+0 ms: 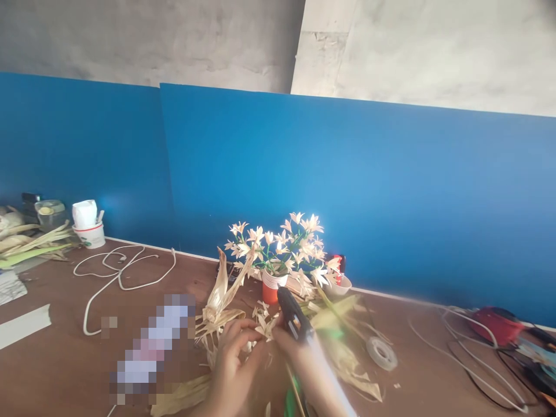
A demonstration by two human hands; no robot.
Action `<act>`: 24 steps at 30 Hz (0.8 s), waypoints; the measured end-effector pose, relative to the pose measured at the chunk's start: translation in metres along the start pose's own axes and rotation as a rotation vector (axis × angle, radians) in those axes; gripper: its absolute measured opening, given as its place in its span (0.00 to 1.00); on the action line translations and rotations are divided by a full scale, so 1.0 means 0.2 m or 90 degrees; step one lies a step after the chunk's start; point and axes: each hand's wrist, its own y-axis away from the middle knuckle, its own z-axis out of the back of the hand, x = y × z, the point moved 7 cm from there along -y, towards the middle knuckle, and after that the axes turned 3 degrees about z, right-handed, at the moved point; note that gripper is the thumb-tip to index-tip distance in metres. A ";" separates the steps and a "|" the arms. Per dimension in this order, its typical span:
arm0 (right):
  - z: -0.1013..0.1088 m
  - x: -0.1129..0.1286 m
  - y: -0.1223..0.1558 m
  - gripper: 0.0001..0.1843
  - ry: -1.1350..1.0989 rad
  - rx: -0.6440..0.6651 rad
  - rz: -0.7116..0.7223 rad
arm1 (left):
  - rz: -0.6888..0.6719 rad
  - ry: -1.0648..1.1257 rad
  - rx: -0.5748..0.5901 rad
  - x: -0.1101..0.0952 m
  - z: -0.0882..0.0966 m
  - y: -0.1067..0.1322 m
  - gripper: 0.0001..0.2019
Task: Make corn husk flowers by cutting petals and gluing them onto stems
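My left hand (238,356) has its fingers bent and pinched on a small pale flower (264,328) with pointed petals, which looks made of dried corn husk. From the other side, the fingertips of my right hand (292,346) meet the same flower. Against the far side of the right hand is a dark tool (292,310) with a coloured label; whether that hand also holds it is unclear. Just beyond the hands, a red and white cup (271,288) holds a bunch of similar pale flowers (282,243) on green stems.
Dried corn husks (216,307) lie to the left, with more husks (347,353) at right. A clear tape roll (382,353), a white bowl (339,285), a white cable (125,269), a white tub (90,234) and a red object (495,327) surround them. A blue panel (347,185) closes off the back.
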 end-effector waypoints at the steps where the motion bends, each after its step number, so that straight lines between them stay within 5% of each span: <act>1: 0.00 0.00 0.00 0.10 0.002 -0.001 0.004 | 0.006 0.004 0.000 0.01 0.00 0.00 0.06; 9: 0.08 0.01 -0.07 0.19 0.079 -0.031 0.229 | 0.049 0.024 -0.033 0.05 0.02 -0.02 0.10; 13: 0.06 0.06 -0.01 0.12 0.182 0.020 0.368 | 0.102 0.030 -0.058 0.10 0.04 -0.03 0.12; 24: -0.02 -0.04 0.06 0.05 0.258 0.081 0.440 | 0.123 0.039 -0.038 0.08 0.04 -0.03 0.16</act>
